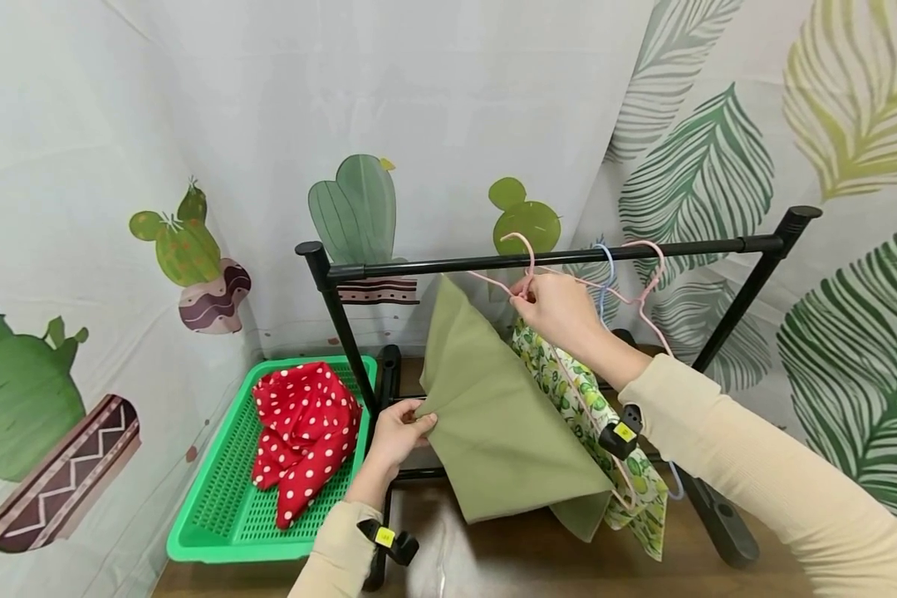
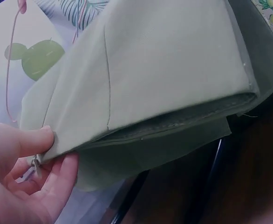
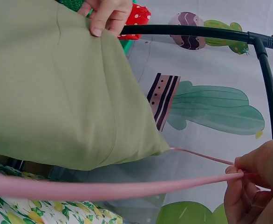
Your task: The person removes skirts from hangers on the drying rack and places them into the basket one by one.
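Note:
My right hand (image 1: 561, 307) pinches a pink hanger (image 3: 201, 179) at the neck, below its hook. The hook stands at the black rail (image 1: 433, 267); whether it sits over the rail, I cannot tell. One hanger arm runs into the upper corner of an olive-green cloth garment (image 1: 501, 423), its exact kind unclear. The other arm slants down outside the cloth. My left hand (image 1: 402, 436) pinches the garment's left edge between thumb and fingers. A small metal zip pull (image 2: 36, 165) shows beside those fingers in the left wrist view, and the garment's lower edge gapes.
A green basket (image 1: 217, 490) at the left holds a red polka-dot cloth (image 1: 306, 440). Lemon-print cloth (image 1: 646, 507) hangs behind the olive garment. A blue hanger (image 1: 610, 270) and another pink hanger (image 1: 656, 270) hang farther right. The rack stands on a brown tabletop (image 1: 448, 556).

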`<action>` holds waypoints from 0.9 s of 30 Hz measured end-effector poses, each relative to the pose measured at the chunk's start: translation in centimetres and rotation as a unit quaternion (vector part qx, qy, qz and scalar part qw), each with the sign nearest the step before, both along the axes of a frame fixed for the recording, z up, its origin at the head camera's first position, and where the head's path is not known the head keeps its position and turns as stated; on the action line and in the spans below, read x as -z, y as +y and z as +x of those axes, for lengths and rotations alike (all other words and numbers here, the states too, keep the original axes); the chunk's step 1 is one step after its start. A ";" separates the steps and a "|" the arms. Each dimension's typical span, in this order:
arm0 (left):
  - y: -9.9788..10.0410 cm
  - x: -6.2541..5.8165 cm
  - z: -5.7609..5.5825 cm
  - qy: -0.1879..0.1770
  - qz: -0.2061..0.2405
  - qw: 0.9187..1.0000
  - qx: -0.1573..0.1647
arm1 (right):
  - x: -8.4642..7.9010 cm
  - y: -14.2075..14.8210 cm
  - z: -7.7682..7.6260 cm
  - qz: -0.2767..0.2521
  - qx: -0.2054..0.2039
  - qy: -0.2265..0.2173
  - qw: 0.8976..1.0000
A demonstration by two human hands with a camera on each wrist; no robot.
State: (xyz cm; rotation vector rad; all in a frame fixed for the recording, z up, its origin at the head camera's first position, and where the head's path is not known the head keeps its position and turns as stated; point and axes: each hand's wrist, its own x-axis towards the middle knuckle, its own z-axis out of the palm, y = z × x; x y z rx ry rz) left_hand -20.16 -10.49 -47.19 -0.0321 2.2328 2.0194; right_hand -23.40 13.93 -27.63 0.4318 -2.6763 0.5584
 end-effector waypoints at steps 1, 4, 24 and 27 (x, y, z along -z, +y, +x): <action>-0.1 -0.2 0.0 -0.001 0.000 1.000 -0.001 | 0.1 0.0 0.0 0.000 0.002 -0.004 1.000; -0.3 -0.7 0.2 -0.002 -0.005 1.000 -0.002 | 0.2 0.0 0.0 -0.002 0.008 -0.012 1.000; -1.8 -5.9 0.3 0.036 -0.056 0.997 0.029 | 0.6 0.0 -0.2 0.006 0.010 0.004 1.000; -2.1 -6.2 0.0 0.054 -0.074 0.995 0.030 | 0.7 0.0 -0.2 0.005 0.010 0.001 1.000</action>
